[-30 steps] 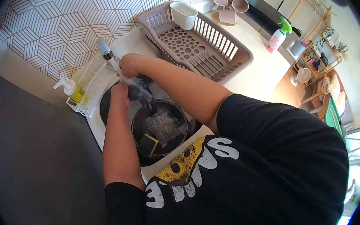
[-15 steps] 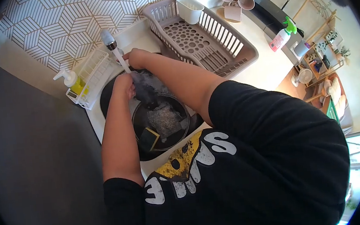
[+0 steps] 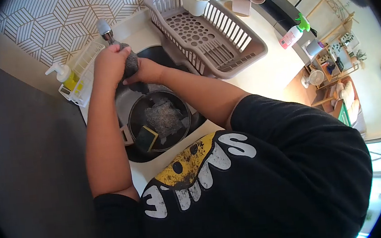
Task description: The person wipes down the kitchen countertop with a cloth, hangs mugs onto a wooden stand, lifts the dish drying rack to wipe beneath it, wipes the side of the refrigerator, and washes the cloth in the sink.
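Observation:
A dark frying pan (image 3: 185,131) lies in the black sink (image 3: 141,156), its handle pointing up toward the faucet (image 3: 105,30). My left hand (image 3: 111,64) is closed around the handle's far end, just below the spout. Lower down, my right hand (image 3: 145,72) curls round the same handle from the other side. Between my hands the handle looks grey and speckled; I cannot tell whether that is water or a covering. Inside the pan are speckled, rippling water and a yellow-and-dark-green sponge (image 3: 146,139). My left hand hides the water stream.
Right of the sink stands a taupe dish rack (image 3: 240,59) with a white cup-shaped holder (image 3: 195,1). A soap pump bottle (image 3: 66,78) sits in a white wire caddy (image 3: 85,69) on the left. Mugs (image 3: 241,6) and a green-topped spray bottle (image 3: 292,35) stand farther right.
Both hands have shifted in view; my left hand has risen up the handle to the spout. The water stream, visible before, is now hidden. My view has tilted slightly.

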{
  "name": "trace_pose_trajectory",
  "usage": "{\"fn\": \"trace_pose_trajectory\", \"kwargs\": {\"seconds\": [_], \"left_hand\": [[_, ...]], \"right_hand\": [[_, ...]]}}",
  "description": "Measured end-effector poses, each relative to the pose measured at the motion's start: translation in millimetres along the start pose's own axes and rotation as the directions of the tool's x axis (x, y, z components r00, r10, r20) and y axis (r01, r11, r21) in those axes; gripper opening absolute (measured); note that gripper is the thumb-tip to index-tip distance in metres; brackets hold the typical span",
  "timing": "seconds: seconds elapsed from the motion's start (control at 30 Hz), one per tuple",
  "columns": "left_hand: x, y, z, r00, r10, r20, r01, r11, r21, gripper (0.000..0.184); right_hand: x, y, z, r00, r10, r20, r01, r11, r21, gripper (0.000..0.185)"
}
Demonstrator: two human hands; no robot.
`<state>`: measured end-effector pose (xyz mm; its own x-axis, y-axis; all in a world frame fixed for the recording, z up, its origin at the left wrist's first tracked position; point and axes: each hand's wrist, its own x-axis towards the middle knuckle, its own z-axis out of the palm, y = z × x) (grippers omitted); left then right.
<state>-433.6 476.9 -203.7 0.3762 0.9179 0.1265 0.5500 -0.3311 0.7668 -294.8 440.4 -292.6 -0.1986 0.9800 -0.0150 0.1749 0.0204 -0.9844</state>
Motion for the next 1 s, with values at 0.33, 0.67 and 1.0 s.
{"fn": "trace_pose_trajectory", "kwargs": {"seconds": [0.33,0.67,1.0], "left_hand": [[-66,-158,27,0.712,-0.697,0.089,0.484,0.395,-0.781,0.036],[-90,-111,82,0.735,-0.466,0.493,0.438,-0.229,-0.869,0.054],[-85,-94,93,0.806,-0.325,0.495,0.438,-0.237,-0.867,0.023]], "right_hand": [[-12,6,-9,0.998,0.046,0.041,-0.05,0.994,0.101,0.064],[-45,1,23,0.722,-0.341,0.602,0.508,0.852,-0.126,0.071],[-45,2,5,0.745,-0.667,0.003,0.663,0.741,-0.105,0.013]]}}
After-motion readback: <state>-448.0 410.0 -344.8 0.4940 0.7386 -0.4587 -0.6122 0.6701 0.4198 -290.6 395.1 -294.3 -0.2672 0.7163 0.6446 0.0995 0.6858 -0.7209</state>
